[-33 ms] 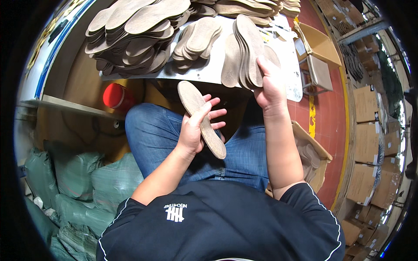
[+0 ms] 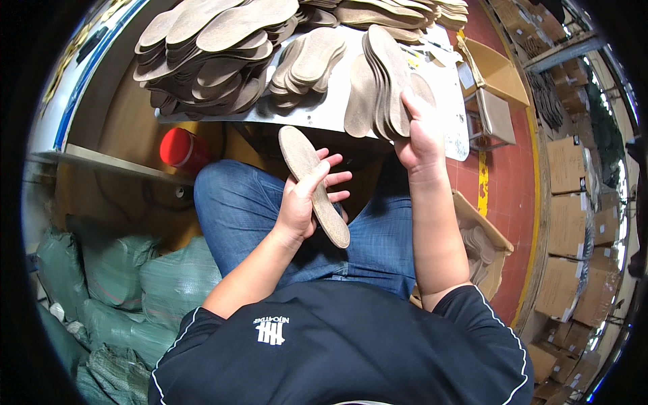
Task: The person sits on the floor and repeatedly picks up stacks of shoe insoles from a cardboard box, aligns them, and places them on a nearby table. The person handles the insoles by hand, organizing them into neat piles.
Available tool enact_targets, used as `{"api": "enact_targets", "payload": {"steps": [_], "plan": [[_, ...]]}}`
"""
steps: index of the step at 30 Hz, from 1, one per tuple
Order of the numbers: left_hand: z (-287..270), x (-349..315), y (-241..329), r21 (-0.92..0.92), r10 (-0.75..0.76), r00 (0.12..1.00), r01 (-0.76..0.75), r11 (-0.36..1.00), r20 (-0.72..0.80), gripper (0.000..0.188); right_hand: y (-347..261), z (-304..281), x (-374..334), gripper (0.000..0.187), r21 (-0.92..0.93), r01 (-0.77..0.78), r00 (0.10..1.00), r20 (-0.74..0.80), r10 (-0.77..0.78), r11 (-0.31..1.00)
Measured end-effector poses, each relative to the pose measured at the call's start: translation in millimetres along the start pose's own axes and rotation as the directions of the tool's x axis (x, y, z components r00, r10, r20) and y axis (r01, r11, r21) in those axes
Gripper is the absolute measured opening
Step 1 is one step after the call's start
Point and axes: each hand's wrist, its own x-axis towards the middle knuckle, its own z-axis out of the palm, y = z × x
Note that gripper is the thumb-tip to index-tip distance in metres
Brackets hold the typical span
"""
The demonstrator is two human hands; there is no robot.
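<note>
Over my lap, my left hand (image 2: pixel 295 206) holds a single brown insole (image 2: pixel 295 148). The thumb presses on its face, and the spread fingers show beyond its far side. At the table's near edge, my right hand (image 2: pixel 425 140) grips the heel end of a small fanned stack of insoles (image 2: pixel 386 62). The thumb lies along their side, while the other fingers are mostly hidden. Left of that stack lies a smaller pile of insoles (image 2: pixel 310 57) on the white tabletop (image 2: pixel 324 116). A tall heap of insoles (image 2: pixel 223 81) fills the table's left part.
More insoles (image 2: pixel 378 15) lie along the back. Below the table on the left is a red container (image 2: pixel 177 148); green sacks (image 2: pixel 179 280) are piled nearer. To the right are a chair (image 2: pixel 496 116), an open carton of insoles (image 2: pixel 482 246) and stacked cardboard boxes (image 2: pixel 565 226).
</note>
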Motion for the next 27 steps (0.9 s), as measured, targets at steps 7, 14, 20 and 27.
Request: {"api": "enact_targets", "payload": {"steps": [7, 14, 20, 27], "plan": [[-11, 11, -8, 0.039, -0.047, 0.997, 0.049, 0.998, -0.064, 0.068, 5, -16, -15, 0.048, 0.162, -0.187, 0.975, 0.155, 0.162, 0.969], [-3, 12, 7, 0.094, 0.025, 0.997, -0.032, 0.995, 0.078, 0.068, 6, -26, -53, 0.049, 0.148, -0.294, 0.946, 0.183, 0.266, 0.944], [19, 19, 24, -0.013, 0.185, 0.982, -0.184, 0.983, 0.048, 0.069, 7, -9, -97, 0.052, 0.079, -0.351, 0.871, 0.393, 0.295, 0.933], [14, 23, 33, -0.135, 0.015, 0.964, 0.022, 0.991, 0.264, 0.056, 17, 13, -133, 0.052, -0.358, -0.363, 0.900, 0.103, 0.423, 0.860]]}}
